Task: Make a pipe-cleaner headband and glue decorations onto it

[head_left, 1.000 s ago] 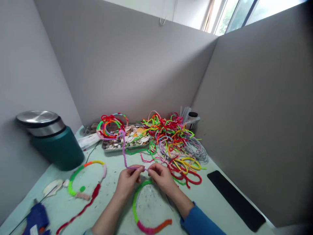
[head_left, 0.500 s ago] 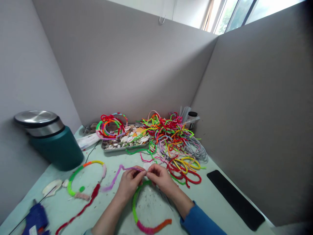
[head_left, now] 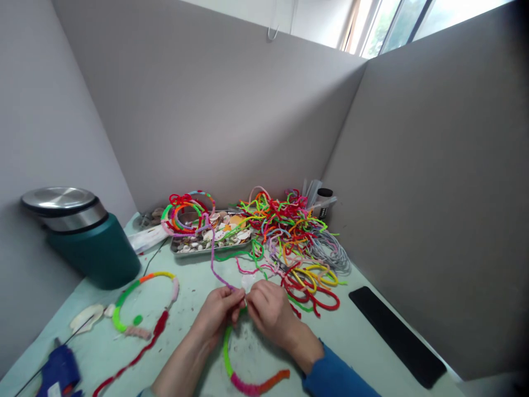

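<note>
My left hand pinches a purple pipe cleaner between thumb and forefinger. Its free end rises away, overlapping the shell tray in view. Below my hands curves an open hoop wrapped in green, magenta and orange pipe cleaner. Its green upper end runs in under my left fingers. My right hand is closed, its fingertips against those of the left. A small pale bit shows between the fingertips; what the right fingers grip is hidden.
A second wrapped hoop with a red tail lies left, near a blue glue gun and a teal flask. Behind stand a shell tray and a pipe-cleaner heap. Scissors and a black strip lie right.
The purple pipe cleaner's free end has swung from lying leftward to pointing up and away. My right hand has rolled over, its fingers curling more tightly beside the left.
</note>
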`<state>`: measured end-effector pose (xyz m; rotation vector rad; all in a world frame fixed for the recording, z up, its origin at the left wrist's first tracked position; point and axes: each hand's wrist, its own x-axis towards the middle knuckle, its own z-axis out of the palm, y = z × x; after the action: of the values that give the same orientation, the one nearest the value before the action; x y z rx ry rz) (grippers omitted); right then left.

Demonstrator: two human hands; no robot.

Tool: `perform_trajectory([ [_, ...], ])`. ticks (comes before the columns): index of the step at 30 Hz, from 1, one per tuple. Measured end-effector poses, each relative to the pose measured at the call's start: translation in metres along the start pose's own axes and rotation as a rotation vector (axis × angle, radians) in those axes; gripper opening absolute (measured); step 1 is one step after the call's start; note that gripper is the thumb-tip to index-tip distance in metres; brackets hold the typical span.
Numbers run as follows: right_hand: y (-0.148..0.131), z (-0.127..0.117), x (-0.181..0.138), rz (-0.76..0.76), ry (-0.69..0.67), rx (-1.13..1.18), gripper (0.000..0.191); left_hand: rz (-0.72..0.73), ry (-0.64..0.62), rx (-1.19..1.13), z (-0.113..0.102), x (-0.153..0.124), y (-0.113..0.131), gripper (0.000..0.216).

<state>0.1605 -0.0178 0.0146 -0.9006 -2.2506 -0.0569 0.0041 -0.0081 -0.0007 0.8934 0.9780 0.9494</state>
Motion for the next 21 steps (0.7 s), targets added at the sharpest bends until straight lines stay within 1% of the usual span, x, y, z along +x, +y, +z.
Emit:
perform_trajectory([
  [2, 0.002, 0.000, 0.000, -0.014, 0.008, -0.012, 0.014, -0.048, -0.035, -0.083, -0.001, -0.001, -0.001, 0.032],
  [8, 0.010, 0.005, -0.004, 0.136, -0.025, 0.235, 0.009, -0.026, 0.040, -0.124, 0.003, -0.002, 0.003, 0.029],
  [10, 0.010, 0.004, -0.004, 0.165, -0.046, 0.279, 0.008, 0.017, 0.051, -0.148, 0.002, -0.002, 0.006, 0.030],
  [13, 0.009, 0.004, -0.004, 0.190, -0.056, 0.306, 0.008, 0.131, 0.134, -0.239, -0.003, -0.001, 0.012, 0.028],
  [16, 0.008, 0.006, -0.004, 0.246, -0.003, 0.308, 0.009, 0.189, 0.211, -0.316, -0.009, 0.001, 0.013, 0.026],
  [18, 0.009, 0.007, -0.004, 0.301, 0.071, 0.287, 0.010, 0.160, 0.218, -0.350, -0.009, 0.002, 0.012, 0.024],
  [21, 0.010, 0.009, -0.003, 0.394, 0.202, 0.239, 0.011, 0.072, 0.204, -0.421, -0.005, 0.002, 0.010, 0.018],
])
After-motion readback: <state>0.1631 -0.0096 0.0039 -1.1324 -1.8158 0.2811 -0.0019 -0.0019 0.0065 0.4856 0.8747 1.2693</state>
